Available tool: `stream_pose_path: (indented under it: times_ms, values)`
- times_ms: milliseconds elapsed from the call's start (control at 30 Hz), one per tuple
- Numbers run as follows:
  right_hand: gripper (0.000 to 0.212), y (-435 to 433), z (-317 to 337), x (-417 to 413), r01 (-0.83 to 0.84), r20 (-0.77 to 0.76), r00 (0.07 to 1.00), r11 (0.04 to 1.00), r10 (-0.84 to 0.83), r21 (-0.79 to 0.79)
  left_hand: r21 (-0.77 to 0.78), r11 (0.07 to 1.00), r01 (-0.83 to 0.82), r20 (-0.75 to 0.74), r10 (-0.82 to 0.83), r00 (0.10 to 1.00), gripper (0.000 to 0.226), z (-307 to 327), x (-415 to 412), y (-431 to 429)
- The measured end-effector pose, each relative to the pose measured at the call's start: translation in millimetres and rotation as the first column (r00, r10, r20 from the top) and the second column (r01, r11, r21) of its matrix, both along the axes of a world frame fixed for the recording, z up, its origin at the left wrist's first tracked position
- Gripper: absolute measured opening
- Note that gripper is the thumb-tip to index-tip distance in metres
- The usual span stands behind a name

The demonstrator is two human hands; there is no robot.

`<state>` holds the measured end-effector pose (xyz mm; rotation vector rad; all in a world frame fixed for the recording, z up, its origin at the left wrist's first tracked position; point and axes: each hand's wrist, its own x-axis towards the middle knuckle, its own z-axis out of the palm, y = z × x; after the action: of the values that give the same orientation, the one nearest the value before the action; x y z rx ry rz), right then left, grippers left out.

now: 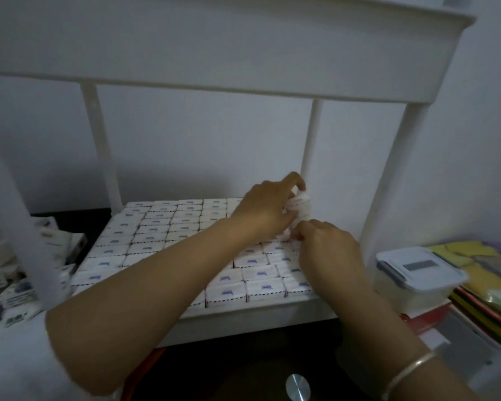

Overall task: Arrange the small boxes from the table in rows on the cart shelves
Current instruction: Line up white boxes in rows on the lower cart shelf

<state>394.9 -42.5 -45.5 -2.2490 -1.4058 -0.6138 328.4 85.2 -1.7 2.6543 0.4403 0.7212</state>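
While I am watching through the head view, loose small boxes (pixel 9 285) are lying heaped on the dark bench (pixel 90 215) at the far left, well apart from both hands. Moving right, the cart shelf (pixel 243 311) is carrying tight rows (pixel 156 235) of boxes that are covering nearly its whole floor, so I am judging this level to be close to full. The left hand (pixel 265 211) is reaching across those rows and grasping the held boxes (pixel 300 208), a small clutch pinched between thumb and fingers, raised just above the back right corner near the rear post (pixel 311 140). Just below it, the right hand (pixel 327 247) is sitting at the row edge with its fingers curled; I cannot tell whether it is pinching a box or only steadying one. The risk I am seeing is that the clutch looks loosely gathered, so one box could be slipping out and knocking the packed rows askew, or a hard push into the tight corner could be buckling the neighbours. At the far right, a lidded container (pixel 417 273) is sitting beside the cart.
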Motion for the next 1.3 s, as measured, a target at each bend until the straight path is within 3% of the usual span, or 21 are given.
stream_pose_path:
  times_ms: [100,233,400,533,733,900,1133,1300]
  values:
    - [0.026,-1.3,1.8,-4.1,0.020,-0.007,1.000,0.996,-0.019,0.088,-0.005,0.998,0.055,-0.185,-0.055,0.981,0.034,-2.9,5.6,4.0]
    - [0.030,-3.2,3.2,-6.4,0.044,-0.097,0.994,0.999,-0.041,0.026,-0.042,0.998,0.055,-0.280,-0.064,0.958,0.028,-4.4,7.6,12.9]
    - [0.025,-6.2,9.5,-12.7,0.058,-0.124,0.991,0.998,-0.058,0.002,0.039,0.999,0.021,-0.386,-0.004,0.923,0.057,-3.9,4.7,13.5]
    - [0.035,-6.0,12.4,-12.0,0.060,-0.099,0.993,0.998,-0.061,-0.017,0.068,0.998,0.008,-0.402,0.020,0.915,0.061,6.0,-20.5,5.2]
    - [0.042,4.1,15.1,-27.6,-0.102,0.074,0.993,0.993,0.097,0.065,0.052,0.998,-0.029,-0.165,0.037,0.986,0.049,16.3,-127.2,-21.3]
    - [0.024,12.0,31.0,-113.9,-0.442,-0.032,0.889,0.874,0.457,0.201,-0.056,0.991,-0.126,0.001,0.126,0.992,0.041,-11.1,-244.8,-55.9]
    - [0.019,34.8,22.0,-240.3,-0.777,-0.064,0.622,0.625,0.781,0.071,-0.153,0.882,-0.446,0.126,0.465,0.876,0.039,-38.4,-368.5,-55.6]
    - [0.030,87.0,17.6,-293.5,-0.825,-0.133,0.550,0.561,0.825,0.069,-0.144,0.789,-0.597,0.130,0.613,0.779,0.046,-58.2,-422.9,-33.7]
